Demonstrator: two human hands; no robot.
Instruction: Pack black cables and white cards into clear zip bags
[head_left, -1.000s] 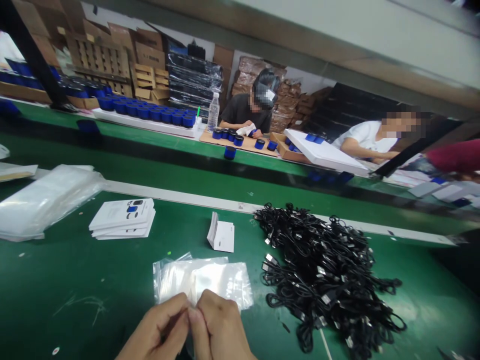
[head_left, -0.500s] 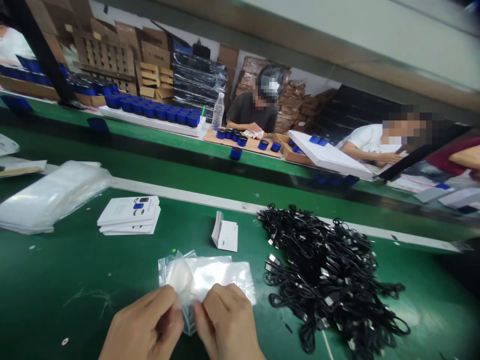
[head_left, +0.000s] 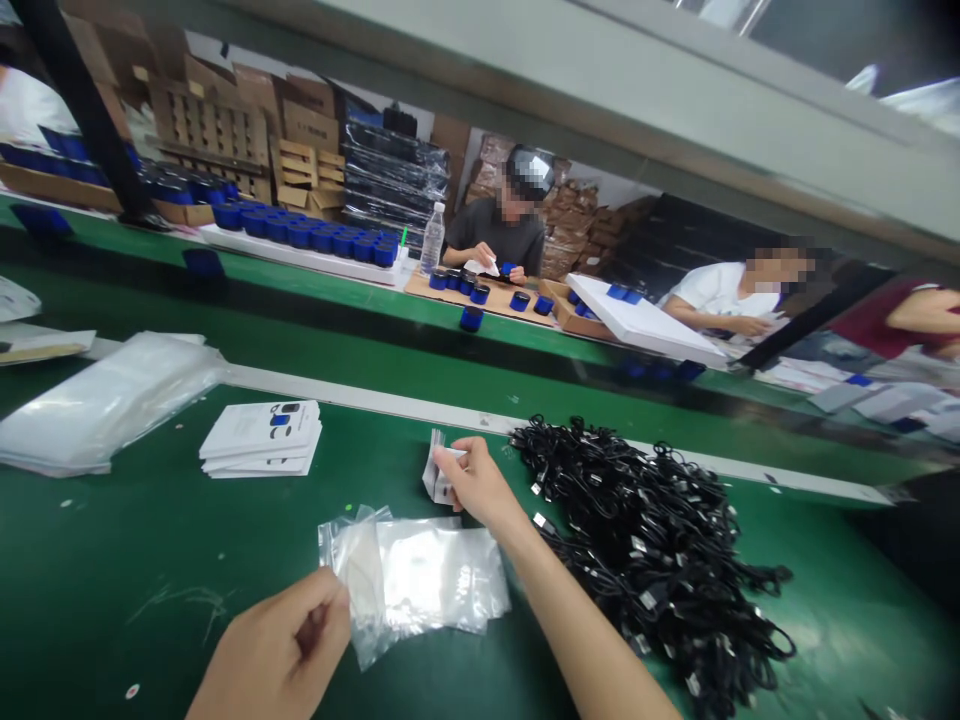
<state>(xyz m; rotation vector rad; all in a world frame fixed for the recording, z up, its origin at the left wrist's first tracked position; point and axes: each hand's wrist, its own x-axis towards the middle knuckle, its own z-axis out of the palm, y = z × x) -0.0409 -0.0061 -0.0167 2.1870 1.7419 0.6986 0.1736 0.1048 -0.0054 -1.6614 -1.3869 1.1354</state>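
At the lower left, my left hand (head_left: 281,635) is closed, pinching the edge of a clear zip bag (head_left: 367,590). More clear zip bags (head_left: 442,570) lie flat on the green table, just right of it. My right hand (head_left: 476,480) reaches forward with its thumb and fingers closed on a small white folded leaflet (head_left: 433,482) at a little upright stack. The fingers partly hide that stack, so how many leaflets are gripped does not show. Right of my forearm spreads a heap of black USB cables (head_left: 660,560).
White printed booklets (head_left: 259,440) are piled to the left, beside a stack of large clear bags (head_left: 112,400). Beyond a white strip (head_left: 360,400), co-workers sit at a far bench with blue round items (head_left: 315,235), a water bottle (head_left: 433,240) and a tilted white box lid (head_left: 645,320).
My right hand has left the zip bag and moved forward to the small leaflets. My left hand stays on the bag. A co-worker opposite has lifted a blue item.
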